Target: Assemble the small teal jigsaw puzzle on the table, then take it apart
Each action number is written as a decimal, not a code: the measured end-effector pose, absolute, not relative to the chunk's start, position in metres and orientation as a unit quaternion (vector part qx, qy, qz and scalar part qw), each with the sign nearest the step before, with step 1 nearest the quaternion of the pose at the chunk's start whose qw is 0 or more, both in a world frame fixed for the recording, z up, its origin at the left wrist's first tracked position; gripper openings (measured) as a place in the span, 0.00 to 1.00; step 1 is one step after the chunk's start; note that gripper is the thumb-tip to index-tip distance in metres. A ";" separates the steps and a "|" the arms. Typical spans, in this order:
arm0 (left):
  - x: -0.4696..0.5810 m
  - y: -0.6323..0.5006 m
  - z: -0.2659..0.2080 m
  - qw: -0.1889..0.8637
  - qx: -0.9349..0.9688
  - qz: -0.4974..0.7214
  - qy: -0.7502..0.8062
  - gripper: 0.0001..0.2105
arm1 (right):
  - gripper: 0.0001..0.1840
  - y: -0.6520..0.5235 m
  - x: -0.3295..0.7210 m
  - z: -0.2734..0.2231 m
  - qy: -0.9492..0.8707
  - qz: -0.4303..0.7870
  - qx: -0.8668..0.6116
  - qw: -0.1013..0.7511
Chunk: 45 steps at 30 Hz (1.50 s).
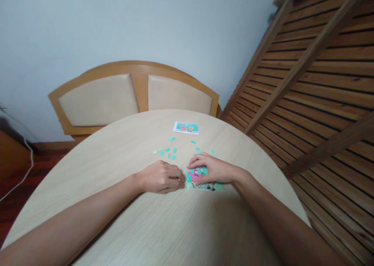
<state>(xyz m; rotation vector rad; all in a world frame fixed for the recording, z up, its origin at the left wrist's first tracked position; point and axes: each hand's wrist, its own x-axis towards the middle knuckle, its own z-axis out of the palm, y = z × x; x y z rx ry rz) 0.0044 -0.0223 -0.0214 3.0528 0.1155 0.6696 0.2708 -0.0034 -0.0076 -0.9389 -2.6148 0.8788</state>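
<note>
Wall is rising pale well beyond the puzzle. Slatted wooden panel is filling the area right of the puzzle, well apart from it and appearing tilted. Table, light wood grain with a rounded edge, is carrying the puzzle. Seat back, wood frame with two cream pads, is standing past the table edge, beyond the puzzle and mostly to its left.

Left hand is resting just left of the puzzle, fingers bending inward, fingertips sitting at its left edge; whether they are pinching a piece, I'm not able to tell (knuckles are hiding it). Right hand is arching over the puzzle from its right, thumb and fingers standing apart in a loose open curve, thumb lying across its face.

Puzzle itself is lying flat between the hands, partly assembled, showing a pink figure on teal, some of it hiding under the right hand. Printed card is lying beyond the puzzle, showing pink and yellow figures on teal. Loose pieces, mostly teal, are lying scattered beyond the puzzle: bigger group to its left, a few others nearer the right hand.
</note>
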 end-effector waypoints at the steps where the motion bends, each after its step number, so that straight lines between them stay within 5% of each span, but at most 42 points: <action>1: 0.004 -0.022 -0.022 0.008 0.976 0.215 0.039 0.08 | 0.29 -0.004 0.271 -0.007 -0.892 0.299 -0.321 0.112; 12: -0.003 -0.009 -0.027 -0.067 0.968 0.189 0.153 0.10 | 0.29 -0.004 0.270 -0.007 -0.893 0.306 -0.308 0.121; 29: 0.002 -0.008 -0.032 0.096 0.939 0.220 0.248 0.09 | 0.28 -0.001 0.275 -0.007 -0.894 0.282 -0.315 0.149; 45: 0.002 -0.006 -0.035 0.243 0.922 0.249 0.171 0.07 | 0.27 0.001 0.278 -0.010 -0.890 0.283 -0.322 0.153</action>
